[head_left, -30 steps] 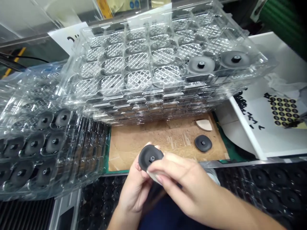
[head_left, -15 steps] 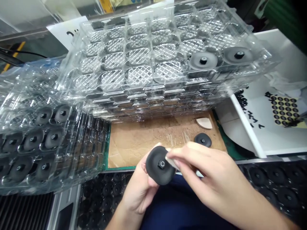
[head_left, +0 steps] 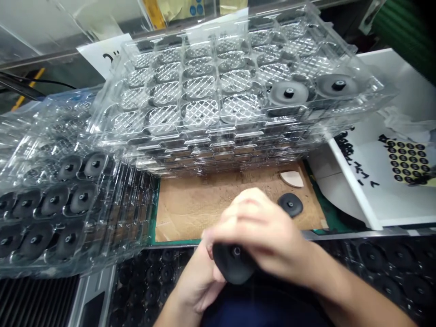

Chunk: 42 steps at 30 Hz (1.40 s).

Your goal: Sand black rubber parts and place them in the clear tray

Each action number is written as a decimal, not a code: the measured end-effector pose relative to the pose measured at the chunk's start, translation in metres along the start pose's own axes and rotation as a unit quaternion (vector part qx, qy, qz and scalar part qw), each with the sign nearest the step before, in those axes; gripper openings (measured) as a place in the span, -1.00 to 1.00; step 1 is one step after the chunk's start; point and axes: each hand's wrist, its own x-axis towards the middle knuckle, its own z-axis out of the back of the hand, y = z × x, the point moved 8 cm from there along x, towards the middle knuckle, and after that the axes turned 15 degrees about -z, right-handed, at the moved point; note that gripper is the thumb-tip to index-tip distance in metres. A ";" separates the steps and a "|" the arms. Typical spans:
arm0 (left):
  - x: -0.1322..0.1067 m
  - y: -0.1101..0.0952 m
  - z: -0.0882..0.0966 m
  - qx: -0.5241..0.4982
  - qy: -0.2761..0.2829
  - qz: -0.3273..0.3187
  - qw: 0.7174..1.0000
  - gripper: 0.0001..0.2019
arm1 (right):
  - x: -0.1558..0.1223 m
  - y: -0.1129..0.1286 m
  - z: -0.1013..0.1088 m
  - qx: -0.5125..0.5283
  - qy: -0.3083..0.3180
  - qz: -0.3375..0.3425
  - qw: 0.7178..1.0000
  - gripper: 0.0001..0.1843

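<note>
My left hand (head_left: 197, 277) grips a round black knob-like disc (head_left: 235, 268) with a short hollow stem at its centre. Over the disc's upper edge lies my right hand (head_left: 259, 227), its fingers curled and smeared by motion. They hide part of the disc and the thin pale piece pinched there a moment ago. A second black disc (head_left: 290, 205) rests stem up on the brown cardboard (head_left: 190, 204), near its right side. Just behind that disc is a pale wedge-shaped pad (head_left: 292, 179).
Stacked clear plastic trays (head_left: 211, 136) stand behind the cardboard, with two discs in the top one. Another tray stack (head_left: 129, 204) at left holds several discs. A white bin (head_left: 371, 209) at right contains small black pieces and a sheet of round stickers (head_left: 407, 159).
My right hand has swung left and up across the disc, covering its upper part. The held disc is slightly lower, and the thin pale piece is out of sight.
</note>
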 end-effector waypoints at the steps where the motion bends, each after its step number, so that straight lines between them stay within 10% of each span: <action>1: -0.001 0.001 -0.001 -0.016 0.017 0.007 1.000 -0.38 | 0.002 -0.021 0.004 0.034 -0.017 -0.065 0.997 -0.77; 5: -0.003 0.003 0.000 -0.078 0.062 0.021 0.995 -0.39 | -0.015 -0.112 -0.019 0.070 0.035 -0.289 0.954 -0.71; 11: -0.002 0.006 0.020 -0.111 -0.007 0.024 0.994 -0.39 | -0.071 -0.159 -0.069 -0.035 0.046 -0.360 0.931 -0.74; 14: 0.001 0.007 0.028 -0.107 -0.040 0.011 0.993 -0.38 | -0.088 -0.155 -0.077 -0.061 0.033 -0.366 0.928 -0.53; 20: 0.005 0.005 0.031 -0.090 -0.096 -0.044 0.990 -0.40 | -0.066 -0.148 -0.044 -0.065 -0.045 -0.362 0.929 -0.73; 25: 0.004 0.003 0.027 -0.076 -0.109 -0.077 0.988 -0.38 | -0.024 -0.068 -0.004 -0.006 -0.126 -0.254 0.959 -0.73; 29: 0.001 -0.001 0.029 -0.072 -0.114 -0.087 0.987 -0.45 | -0.004 -0.004 -0.018 0.009 -0.013 -0.116 0.993 -0.75; 32: 0.001 -0.007 0.028 -0.063 -0.117 -0.103 0.986 -0.49 | 0.002 -0.003 -0.033 -0.012 0.067 -0.139 0.988 -0.77; 36: 0.000 -0.011 0.015 -0.076 -0.071 -0.087 0.991 -0.57 | 0.004 0.002 -0.018 -0.038 -0.047 -0.098 0.993 -0.72; 42: -0.002 -0.016 0.016 -0.092 -0.067 -0.084 0.990 -0.45 | -0.021 -0.009 -0.009 -0.058 0.060 -0.158 0.984 -0.77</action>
